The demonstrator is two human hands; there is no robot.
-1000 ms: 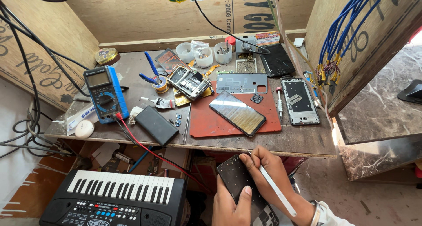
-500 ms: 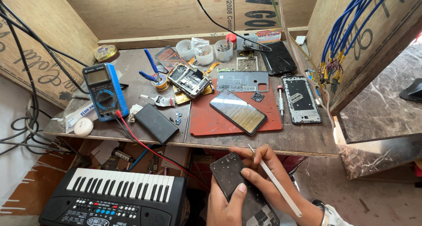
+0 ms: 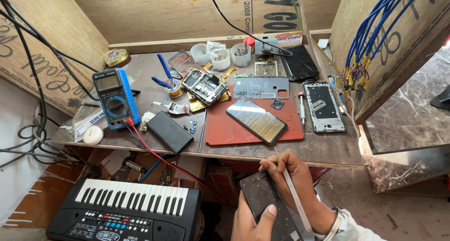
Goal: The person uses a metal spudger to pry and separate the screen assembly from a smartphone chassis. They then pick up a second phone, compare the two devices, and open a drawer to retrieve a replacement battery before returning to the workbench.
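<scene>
1. A cluttered wooden workbench (image 3: 328,152) holds a blue meter (image 3: 116,98) and a red mat (image 3: 225,128).
2. Below its edge, the left hand (image 3: 251,220) grips a dark phone (image 3: 269,206).
3. The right hand (image 3: 293,175) pinches a white tool (image 3: 295,201) beside the phone.

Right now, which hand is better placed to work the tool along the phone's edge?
Right, probably. The right hand already grips the white tool, fingertips at the top corner of the dark phone. The left hand cradles the phone from below, thumb on its face, so it's busy steadying.
</scene>
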